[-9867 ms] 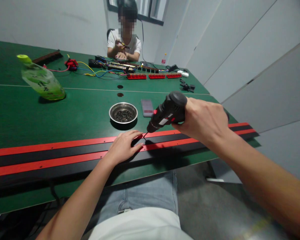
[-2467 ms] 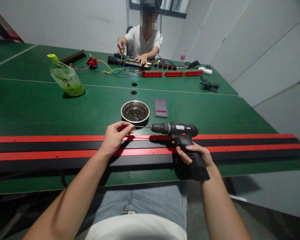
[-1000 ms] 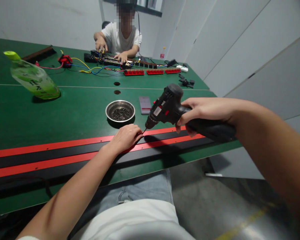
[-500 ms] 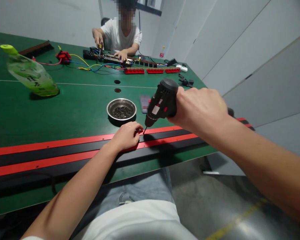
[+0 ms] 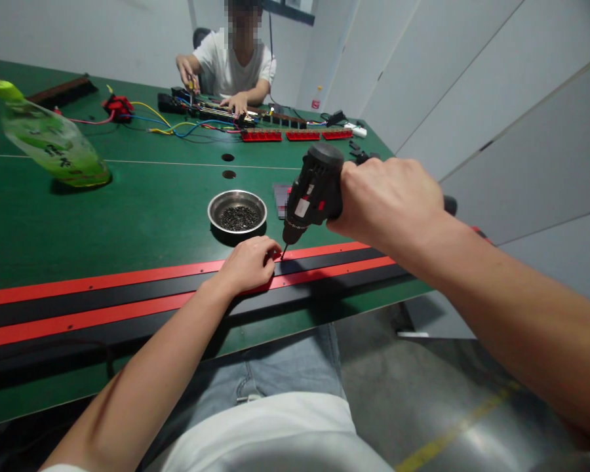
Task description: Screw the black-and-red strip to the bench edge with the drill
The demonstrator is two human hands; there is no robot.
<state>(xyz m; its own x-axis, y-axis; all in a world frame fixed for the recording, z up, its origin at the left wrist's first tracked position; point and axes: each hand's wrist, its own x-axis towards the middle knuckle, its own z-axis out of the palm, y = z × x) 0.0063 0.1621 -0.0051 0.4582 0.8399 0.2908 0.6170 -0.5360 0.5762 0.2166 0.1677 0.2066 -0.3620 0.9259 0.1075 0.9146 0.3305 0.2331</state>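
Observation:
My right hand [image 5: 391, 200] is wrapped round the grip of a black power drill [image 5: 312, 187], which tilts down to the left. Its thin bit touches or nearly touches the upper red stripe of a long red and black strip [image 5: 147, 278] lying along the table's front. Just left of the bit, my left hand [image 5: 250, 264] rests on the strip, fingers curled and pressed together; whether they pinch something small is hidden. Behind my left hand stands a round metal bowl [image 5: 237, 213] of small dark screws.
On the green table [image 5: 167, 190], a green bottle [image 5: 56, 144] leans at the left. Wires and red blocks [image 5: 261, 136] lie across the back, where a person [image 5: 236, 72] works with a tool. A grey flat item [image 5: 281, 200] lies behind the drill.
The whole view has shifted slightly. The drill is still in my right hand with its bit at the strip, and my left hand stays beside it.

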